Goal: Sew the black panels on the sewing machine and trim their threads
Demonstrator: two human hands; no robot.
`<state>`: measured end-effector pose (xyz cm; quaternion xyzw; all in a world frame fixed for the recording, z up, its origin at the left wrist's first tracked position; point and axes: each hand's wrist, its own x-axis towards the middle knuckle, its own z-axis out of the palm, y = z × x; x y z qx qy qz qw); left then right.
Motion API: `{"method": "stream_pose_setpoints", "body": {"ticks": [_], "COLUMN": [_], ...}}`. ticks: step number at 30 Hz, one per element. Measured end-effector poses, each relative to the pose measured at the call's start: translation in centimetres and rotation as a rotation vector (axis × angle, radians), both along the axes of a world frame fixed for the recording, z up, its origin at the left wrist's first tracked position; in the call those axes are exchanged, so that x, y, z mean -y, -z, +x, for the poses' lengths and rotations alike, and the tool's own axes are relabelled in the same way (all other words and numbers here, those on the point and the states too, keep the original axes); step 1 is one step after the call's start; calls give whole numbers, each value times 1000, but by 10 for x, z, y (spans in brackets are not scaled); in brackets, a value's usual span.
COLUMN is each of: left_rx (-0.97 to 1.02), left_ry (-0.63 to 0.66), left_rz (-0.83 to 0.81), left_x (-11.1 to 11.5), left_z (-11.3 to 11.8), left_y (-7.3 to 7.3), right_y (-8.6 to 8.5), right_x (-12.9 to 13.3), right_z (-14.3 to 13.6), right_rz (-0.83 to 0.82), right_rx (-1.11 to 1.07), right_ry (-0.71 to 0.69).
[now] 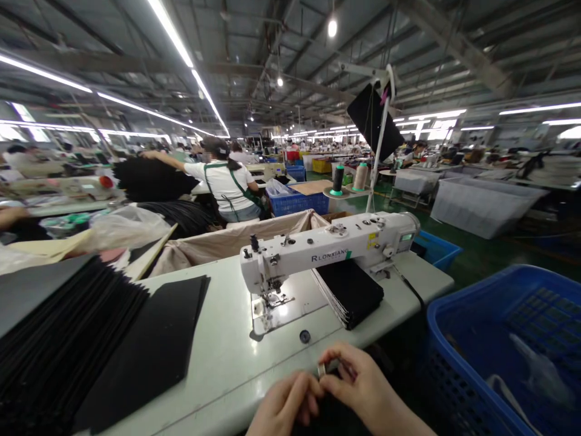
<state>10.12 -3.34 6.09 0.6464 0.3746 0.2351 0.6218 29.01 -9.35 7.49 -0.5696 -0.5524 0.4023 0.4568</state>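
Observation:
At the front edge of the sewing table [227,375], my right hand [356,381] pinches a small shiny metal bobbin [322,370] between thumb and fingers. My left hand [290,399] is closed right beside it, its fingertips curled in; whatever they may hold is hidden. Just beyond my hands is a white sewing machine [313,248], its needle area to the left. A round dark knob-like piece [305,336] sits on the tabletop near its metal plate. Under the machine's arm lies a stack of folded black fabric pieces [354,290] with pale edges.
Black panels [154,327] lie at the left, by a thick fanned pile [59,339]. A blue plastic basket [494,303] stands close on the right. A thread stand holds a black cone [338,180] and a beige cone [361,177]. Beyond, a person [227,181] handles black material.

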Motion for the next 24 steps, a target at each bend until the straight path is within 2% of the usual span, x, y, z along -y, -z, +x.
{"method": "stream_pose_setpoints", "body": {"ticks": [4,6,8,12,19,22,24], "left_rx": [1,29,54,55,77,77,66], "left_ry": [-15,48,98,91,79,9,-63], "left_rz": [538,701,776,771,702,642,586], "left_x": [-11,-13,-14,-13,-10,-11,-13], "left_z": [4,7,11,15,11,10,8], "left_y": [-18,-26,-32,-40,-46,-42,-39], "right_y": [-5,-6,-6,-8,-8,-3,-1], "right_x": [-3,-6,-8,-8,-7,-4,1], "right_z": [3,1,-3,-6,-9,-15,-17], "right_rz": [-105,-125,-158,-173,-191,-204,-213], "right_rx": [-315,-438,-552,-690,-735,-692,-563], "right_ry": [66,66,58,32,3,-24,-60]}}
